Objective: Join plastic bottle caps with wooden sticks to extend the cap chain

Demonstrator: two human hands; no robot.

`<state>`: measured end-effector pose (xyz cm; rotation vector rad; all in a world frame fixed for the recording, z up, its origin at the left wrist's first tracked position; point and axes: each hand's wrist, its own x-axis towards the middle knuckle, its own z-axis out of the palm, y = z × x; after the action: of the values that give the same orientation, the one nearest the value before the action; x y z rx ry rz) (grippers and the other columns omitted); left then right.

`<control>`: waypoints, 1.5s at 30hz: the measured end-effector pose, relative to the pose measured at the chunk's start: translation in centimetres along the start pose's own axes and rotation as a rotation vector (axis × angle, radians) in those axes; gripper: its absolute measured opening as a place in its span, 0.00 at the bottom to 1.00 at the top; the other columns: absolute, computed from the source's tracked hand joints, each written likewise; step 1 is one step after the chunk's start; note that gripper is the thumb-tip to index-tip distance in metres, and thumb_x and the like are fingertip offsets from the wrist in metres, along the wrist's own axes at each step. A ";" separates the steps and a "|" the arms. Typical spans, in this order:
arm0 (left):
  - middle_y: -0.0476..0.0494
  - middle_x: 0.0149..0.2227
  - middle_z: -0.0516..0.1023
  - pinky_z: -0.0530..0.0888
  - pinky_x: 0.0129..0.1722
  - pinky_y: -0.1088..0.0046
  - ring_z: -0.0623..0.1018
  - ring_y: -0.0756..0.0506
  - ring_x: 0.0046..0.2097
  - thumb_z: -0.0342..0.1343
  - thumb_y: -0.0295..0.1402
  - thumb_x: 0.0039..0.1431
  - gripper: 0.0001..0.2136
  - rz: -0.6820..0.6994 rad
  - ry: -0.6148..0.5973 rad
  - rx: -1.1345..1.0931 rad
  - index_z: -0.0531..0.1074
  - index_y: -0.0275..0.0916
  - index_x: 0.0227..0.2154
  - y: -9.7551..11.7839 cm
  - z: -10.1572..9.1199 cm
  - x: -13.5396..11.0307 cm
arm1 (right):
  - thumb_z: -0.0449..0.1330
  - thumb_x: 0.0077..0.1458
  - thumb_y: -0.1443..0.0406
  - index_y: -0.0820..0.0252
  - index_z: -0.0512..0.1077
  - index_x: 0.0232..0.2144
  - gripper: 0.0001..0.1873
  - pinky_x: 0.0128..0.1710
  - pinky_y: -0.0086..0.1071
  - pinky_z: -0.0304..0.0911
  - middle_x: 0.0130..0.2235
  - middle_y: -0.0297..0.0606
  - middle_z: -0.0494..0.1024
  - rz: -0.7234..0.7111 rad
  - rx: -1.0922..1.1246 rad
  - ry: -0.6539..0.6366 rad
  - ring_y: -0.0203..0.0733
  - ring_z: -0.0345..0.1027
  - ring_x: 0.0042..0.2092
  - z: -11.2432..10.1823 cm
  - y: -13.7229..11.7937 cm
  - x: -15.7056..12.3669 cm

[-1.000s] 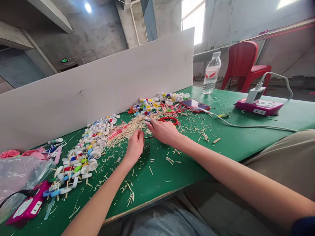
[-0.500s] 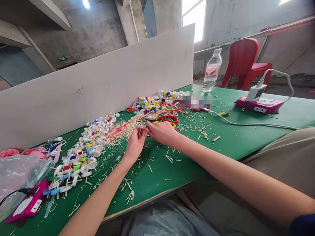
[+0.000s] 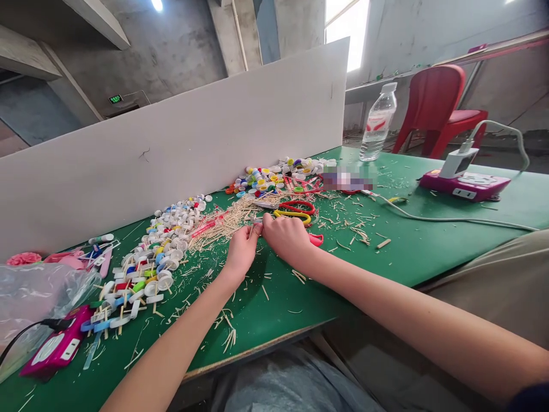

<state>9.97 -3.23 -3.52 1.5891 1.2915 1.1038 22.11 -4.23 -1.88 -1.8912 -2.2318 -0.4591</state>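
My left hand (image 3: pixel 242 250) is closed in a pinch, thumb and forefinger pressed together near a small pale thing (image 3: pixel 257 220) that is mostly hidden. Touching or nearly touching it, my right hand (image 3: pixel 285 233) is closed, knuckles up, its fingertips hidden. A red looped handle (image 3: pixel 316 240) shows beside my right hand; whether the hand grips it I cannot tell. Just beyond lie scissors (image 3: pixel 297 212) with red and yellow handles. Behind my hands spreads a heap of thin wooden sticks (image 3: pixel 234 219). To the left are many bottle caps (image 3: pixel 174 237), several with sticks through them.
More loose caps (image 3: pixel 261 178) lie against the white partition (image 3: pixel 180 177). A water bottle (image 3: pixel 377 126) stands at the back right. Purple power strips (image 3: pixel 467 184) sit on the green table (image 3: pixel 360 280), and a white cable (image 3: pixel 454 219) crosses it. A plastic bag (image 3: pixel 47 292) lies left.
My hands stay together, with the right hand slightly lower and more turned. The red handle beside it now shows more. The whole view has shifted slightly.
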 end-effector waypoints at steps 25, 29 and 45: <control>0.57 0.24 0.55 0.47 0.13 0.84 0.54 0.57 0.18 0.51 0.45 0.58 0.13 -0.140 -0.119 -0.356 0.56 0.43 0.31 1.2 0.1 -1.0 | 0.33 0.66 0.54 0.65 0.65 0.41 0.26 0.28 0.30 0.52 0.29 0.47 0.78 0.076 0.107 0.070 0.46 0.74 0.34 0.3 1.7 1.1; 0.58 0.21 0.51 0.46 0.14 0.83 0.50 0.57 0.18 0.51 0.45 0.57 0.13 -0.148 -0.086 -0.334 0.57 0.42 0.31 1.5 0.0 -1.0 | 0.33 0.66 0.54 0.62 0.64 0.42 0.25 0.26 0.29 0.48 0.31 0.42 0.77 -0.095 0.142 0.054 0.43 0.73 0.32 -0.1 1.7 0.9; 0.61 0.19 0.49 0.50 0.12 0.82 0.51 0.57 0.15 0.55 0.52 0.52 0.19 -0.032 -0.109 -0.268 0.58 0.42 0.32 0.9 -0.1 -1.1 | 0.36 0.66 0.57 0.62 0.64 0.43 0.21 0.25 0.31 0.39 0.33 0.41 0.77 -0.312 0.179 0.050 0.38 0.69 0.29 -0.6 2.9 1.0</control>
<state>10.01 -4.41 -2.79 1.4036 1.0464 1.1036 24.71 -3.12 -0.61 -1.4362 -2.4516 -0.3314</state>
